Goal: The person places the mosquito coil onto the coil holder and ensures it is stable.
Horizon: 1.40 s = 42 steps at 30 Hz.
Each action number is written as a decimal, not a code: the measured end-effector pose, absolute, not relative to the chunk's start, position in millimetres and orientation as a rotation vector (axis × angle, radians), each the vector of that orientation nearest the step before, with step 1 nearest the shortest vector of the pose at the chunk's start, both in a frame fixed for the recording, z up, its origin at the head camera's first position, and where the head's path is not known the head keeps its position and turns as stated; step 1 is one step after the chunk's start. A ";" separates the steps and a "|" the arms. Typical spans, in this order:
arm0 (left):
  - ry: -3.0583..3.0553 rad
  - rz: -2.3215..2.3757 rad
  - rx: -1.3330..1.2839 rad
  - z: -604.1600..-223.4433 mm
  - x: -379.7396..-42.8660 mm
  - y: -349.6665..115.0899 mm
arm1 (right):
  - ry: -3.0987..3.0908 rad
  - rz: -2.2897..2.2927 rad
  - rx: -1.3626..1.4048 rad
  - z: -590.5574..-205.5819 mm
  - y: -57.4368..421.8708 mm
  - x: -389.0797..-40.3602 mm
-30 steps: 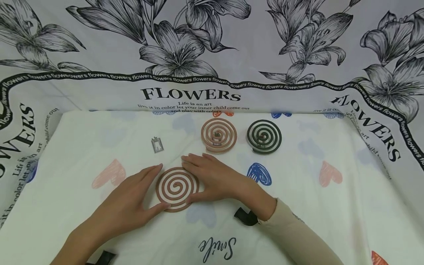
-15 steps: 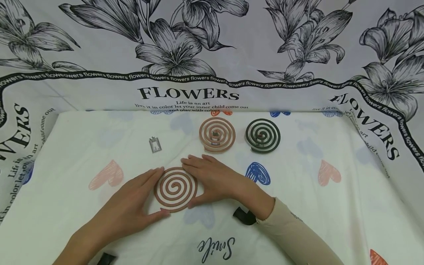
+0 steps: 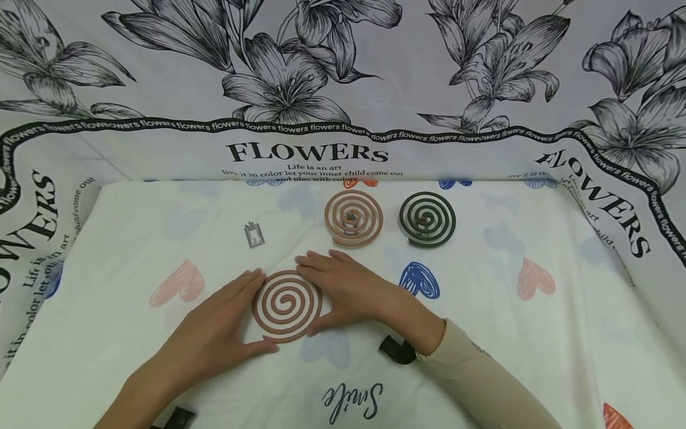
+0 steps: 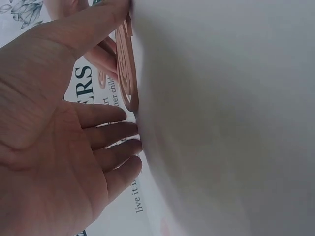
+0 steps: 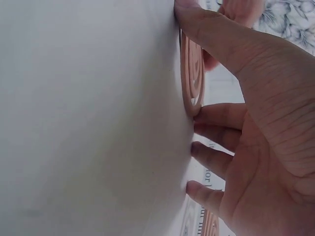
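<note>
A brown mosquito coil [image 3: 287, 304] lies flat on the white cloth between the two hands. My left hand [image 3: 222, 322] is at its left side, fingertips right at the upper left rim and thumb at the lower edge. Around the right side rests my right hand [image 3: 348, 292], its fingers extended along the upper right rim and its thumb at the lower right. Both wrist views show the coil [image 4: 127, 69] edge-on near the thumb, with the other fingers spread. A small metal coil stand [image 3: 254, 235] lies farther back on the left.
Behind the hands are another brown coil [image 3: 354, 218] and a dark green coil [image 3: 427, 220], each with a metal piece at its centre. Black straps [image 3: 398, 350] show near the forearms. A flower-printed cloth [image 3: 321, 161] rises at the back.
My left fingertips have come in to the coil's rim, and the left thumb has shifted from over its lower edge to just beside it. The right hand stays almost still.
</note>
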<state>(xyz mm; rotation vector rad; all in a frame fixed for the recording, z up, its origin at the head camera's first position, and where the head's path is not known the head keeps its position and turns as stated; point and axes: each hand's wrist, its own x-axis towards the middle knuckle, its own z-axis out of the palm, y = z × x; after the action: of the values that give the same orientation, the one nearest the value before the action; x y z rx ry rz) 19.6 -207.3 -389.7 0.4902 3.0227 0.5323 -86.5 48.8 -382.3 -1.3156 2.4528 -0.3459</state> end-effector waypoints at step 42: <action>3.066 0.498 0.466 -396.5 19.2 -204.5 | 2.454 -0.344 -1.298 -383.8 46.8 -86.7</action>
<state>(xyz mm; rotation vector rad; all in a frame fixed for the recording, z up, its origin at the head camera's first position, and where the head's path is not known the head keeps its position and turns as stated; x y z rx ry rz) 19.2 -204.5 -396.5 0.4655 3.0656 0.4977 -86.7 46.8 -383.8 -1.2978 2.4538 -0.3445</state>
